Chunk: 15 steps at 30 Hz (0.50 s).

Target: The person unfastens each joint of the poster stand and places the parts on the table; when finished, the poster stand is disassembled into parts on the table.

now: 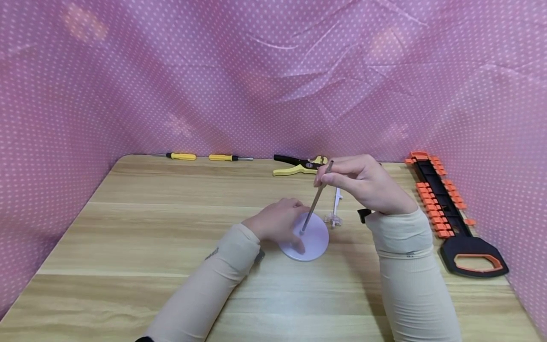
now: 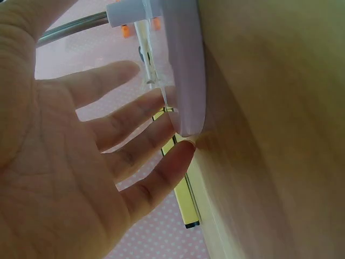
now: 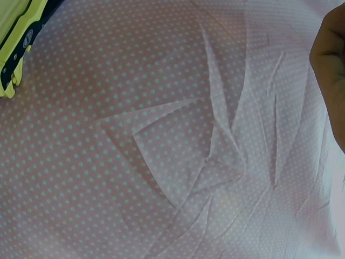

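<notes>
A round white base sits on the wooden table, and a thin metal rod rises at a slant from the socket at its centre. High on the rod, near its upper end, my right hand pinches it between thumb and fingers. My left hand lies over the left side of the base, thumb toward the near side. In the left wrist view its fingers are spread and fairly straight, with tips at the base's rim. The right wrist view shows only an edge of the right hand, not its grip.
Right of the base lies a slim white piece with a clear clip. Wire strippers and two yellow screwdrivers lie along the back edge. A black rack with orange clips runs down the right side. Pink dotted cloth encloses the table.
</notes>
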Available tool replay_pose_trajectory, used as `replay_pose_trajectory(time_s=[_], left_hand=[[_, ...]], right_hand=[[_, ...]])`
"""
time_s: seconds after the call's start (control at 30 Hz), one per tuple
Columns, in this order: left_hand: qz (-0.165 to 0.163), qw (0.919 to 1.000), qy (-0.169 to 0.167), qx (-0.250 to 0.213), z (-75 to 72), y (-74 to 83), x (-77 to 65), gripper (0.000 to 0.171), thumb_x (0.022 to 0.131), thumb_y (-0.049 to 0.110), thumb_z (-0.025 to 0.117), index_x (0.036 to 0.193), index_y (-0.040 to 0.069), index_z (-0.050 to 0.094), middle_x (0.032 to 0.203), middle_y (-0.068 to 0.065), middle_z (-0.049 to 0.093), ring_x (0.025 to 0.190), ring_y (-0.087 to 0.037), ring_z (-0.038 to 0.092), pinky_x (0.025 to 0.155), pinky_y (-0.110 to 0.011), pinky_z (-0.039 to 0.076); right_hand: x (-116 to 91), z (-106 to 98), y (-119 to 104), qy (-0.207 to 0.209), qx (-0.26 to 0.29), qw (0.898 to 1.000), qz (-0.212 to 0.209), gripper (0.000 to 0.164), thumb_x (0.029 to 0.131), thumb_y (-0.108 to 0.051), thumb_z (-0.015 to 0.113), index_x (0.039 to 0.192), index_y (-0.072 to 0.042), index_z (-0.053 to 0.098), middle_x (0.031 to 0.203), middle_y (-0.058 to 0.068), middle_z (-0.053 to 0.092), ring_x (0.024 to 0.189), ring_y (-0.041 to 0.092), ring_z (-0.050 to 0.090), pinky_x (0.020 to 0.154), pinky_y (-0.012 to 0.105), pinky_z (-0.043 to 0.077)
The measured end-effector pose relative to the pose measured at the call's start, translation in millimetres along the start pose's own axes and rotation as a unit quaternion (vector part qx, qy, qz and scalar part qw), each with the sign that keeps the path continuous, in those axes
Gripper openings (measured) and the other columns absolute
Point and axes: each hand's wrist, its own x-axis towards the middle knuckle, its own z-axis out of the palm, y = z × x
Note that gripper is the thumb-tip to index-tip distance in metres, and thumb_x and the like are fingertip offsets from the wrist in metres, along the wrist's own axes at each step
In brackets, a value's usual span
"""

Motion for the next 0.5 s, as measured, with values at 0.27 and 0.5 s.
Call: replay_pose_trajectory(time_s=[0.27, 0.5], left_hand=[[0.005, 0.9987, -0.019, 0.046, -0.9, -0.2, -2.9, 0.107, 0.069, 0.051, 0.098, 0.158, 0.013, 0.051, 0.160, -0.007, 0.047, 0.144, -0.027, 0.046, 0.120, -0.045, 0.045], [-0.021, 0.9979, -0.040, 0.046, -3.8, 5.1, -8.2, 0.124, 0.061, 0.052, 0.102, 0.163, 0.014, 0.043, 0.165, -0.004, 0.041, 0.150, -0.026, 0.038, 0.123, -0.047, 0.042]], right_hand=[[0.3, -0.1, 0.1, 0.004, -0.005, 1.000, 0.000, 0.019, 0.105, -0.003, 0.063, 0.105, -0.007, 0.082, 0.099, 0.003, 0.078, 0.100, 0.016, 0.073, 0.091, 0.024, 0.059], [-0.6, -1.4, -0.2, 0.009, -0.020, 1.000, 0.015, 0.019, 0.105, -0.005, 0.064, 0.106, -0.010, 0.082, 0.101, 0.002, 0.079, 0.101, 0.014, 0.072, 0.091, 0.023, 0.059]])
